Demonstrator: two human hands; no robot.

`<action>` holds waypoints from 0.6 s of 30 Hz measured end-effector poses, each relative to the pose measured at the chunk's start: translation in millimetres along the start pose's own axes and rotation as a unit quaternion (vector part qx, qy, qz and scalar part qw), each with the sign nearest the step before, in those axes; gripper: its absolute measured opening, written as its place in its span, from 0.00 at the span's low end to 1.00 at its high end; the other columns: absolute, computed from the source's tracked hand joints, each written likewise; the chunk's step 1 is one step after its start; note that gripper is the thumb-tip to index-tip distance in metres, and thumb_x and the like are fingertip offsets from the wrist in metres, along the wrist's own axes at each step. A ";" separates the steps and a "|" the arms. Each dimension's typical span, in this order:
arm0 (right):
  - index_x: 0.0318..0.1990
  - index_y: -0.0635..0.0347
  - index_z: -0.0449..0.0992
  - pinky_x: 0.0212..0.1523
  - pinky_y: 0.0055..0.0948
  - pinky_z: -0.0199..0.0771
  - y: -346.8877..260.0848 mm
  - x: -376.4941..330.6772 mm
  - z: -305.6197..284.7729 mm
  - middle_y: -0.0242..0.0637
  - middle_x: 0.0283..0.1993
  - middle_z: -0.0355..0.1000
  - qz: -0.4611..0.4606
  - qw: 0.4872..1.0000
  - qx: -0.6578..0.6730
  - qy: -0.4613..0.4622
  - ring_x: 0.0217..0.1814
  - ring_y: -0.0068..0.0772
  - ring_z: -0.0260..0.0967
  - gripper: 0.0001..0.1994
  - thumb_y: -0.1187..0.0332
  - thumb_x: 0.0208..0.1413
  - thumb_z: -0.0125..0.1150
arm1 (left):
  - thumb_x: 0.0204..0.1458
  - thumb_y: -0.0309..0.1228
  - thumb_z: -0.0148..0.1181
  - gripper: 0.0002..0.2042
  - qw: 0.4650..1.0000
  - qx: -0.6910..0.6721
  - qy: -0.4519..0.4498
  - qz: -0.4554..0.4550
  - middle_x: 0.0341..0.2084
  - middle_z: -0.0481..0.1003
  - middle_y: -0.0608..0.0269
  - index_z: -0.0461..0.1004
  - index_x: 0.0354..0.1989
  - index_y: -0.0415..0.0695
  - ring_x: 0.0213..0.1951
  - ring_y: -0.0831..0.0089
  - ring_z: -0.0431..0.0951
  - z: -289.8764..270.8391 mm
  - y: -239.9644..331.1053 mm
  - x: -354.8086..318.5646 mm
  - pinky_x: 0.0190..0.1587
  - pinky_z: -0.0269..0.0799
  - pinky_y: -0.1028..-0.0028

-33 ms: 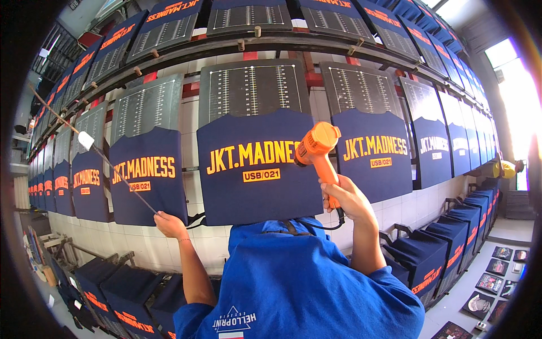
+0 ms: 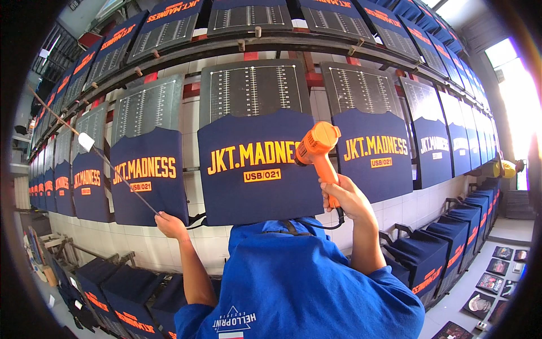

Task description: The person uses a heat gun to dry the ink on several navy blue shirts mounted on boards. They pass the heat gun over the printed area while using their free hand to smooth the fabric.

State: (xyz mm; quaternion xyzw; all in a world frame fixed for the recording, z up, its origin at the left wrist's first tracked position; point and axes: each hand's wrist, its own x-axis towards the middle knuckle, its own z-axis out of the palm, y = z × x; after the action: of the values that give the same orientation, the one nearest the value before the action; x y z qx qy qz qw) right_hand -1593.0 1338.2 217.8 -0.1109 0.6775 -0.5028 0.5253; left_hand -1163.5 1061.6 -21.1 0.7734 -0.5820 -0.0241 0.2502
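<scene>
My right hand (image 2: 351, 198) is wrapped around the handle of an orange heat gun (image 2: 320, 148), its nozzle pointing left over a navy shirt panel (image 2: 248, 198). That panel lies flat on a dark board (image 2: 243, 90) with ruled white scales and bears yellow-orange lettering. A black cable (image 2: 339, 220) leaves the handle's lower end and passes in front of my waist. My left hand (image 2: 171, 226) is closed on the end of a thin, taut cord (image 2: 121, 179). This cord slants up to the far left across another printed navy panel (image 2: 149, 200), with a white piece (image 2: 86, 141) on it.
More boards with printed navy panels (image 2: 375, 152) continue left and right. Behind a dark rail (image 2: 192, 48) with wooden pegs stands another row. Covered boards (image 2: 420, 254) line the near side behind me. A person in yellow (image 2: 505, 168) is at the far right.
</scene>
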 end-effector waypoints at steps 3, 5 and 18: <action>0.42 0.65 0.71 0.24 0.23 0.74 3.5 7.2 5.5 0.31 0.28 0.70 -0.010 1.000 0.001 0.019 0.25 0.22 0.72 0.12 0.64 0.63 0.60 | 0.68 0.40 0.43 0.19 0.997 -0.054 -0.055 0.012 0.36 0.76 0.44 0.72 0.39 0.35 0.40 0.45 0.75 -3.4 -19.6 9.3 0.44 0.69 0.52; 0.42 0.65 0.71 0.24 0.23 0.74 4.2 11.0 9.0 0.31 0.28 0.69 -0.020 0.999 -0.015 0.031 0.25 0.22 0.72 0.13 0.63 0.63 0.60 | 0.67 0.40 0.45 0.18 0.991 -0.096 -0.093 0.026 0.35 0.76 0.47 0.73 0.41 0.35 0.38 0.49 0.76 -6.1 -32.1 16.4 0.44 0.70 0.56; 0.43 0.64 0.72 0.24 0.23 0.75 -12.2 36.5 36.4 0.31 0.30 0.69 -0.029 0.994 0.007 0.105 0.25 0.23 0.72 0.12 0.63 0.62 0.61 | 0.66 0.36 0.51 0.16 0.842 -0.198 -0.499 -0.051 0.38 0.79 0.66 0.77 0.53 0.40 0.35 0.77 0.76 -66.3 -44.5 90.6 0.38 0.71 0.75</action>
State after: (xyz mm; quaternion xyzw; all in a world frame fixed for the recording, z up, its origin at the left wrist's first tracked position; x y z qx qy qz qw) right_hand -1583.0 1287.2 207.8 -0.0735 0.7217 -0.5318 0.4371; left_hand -1073.1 1011.6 41.4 0.6197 -0.5705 -0.5342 0.0726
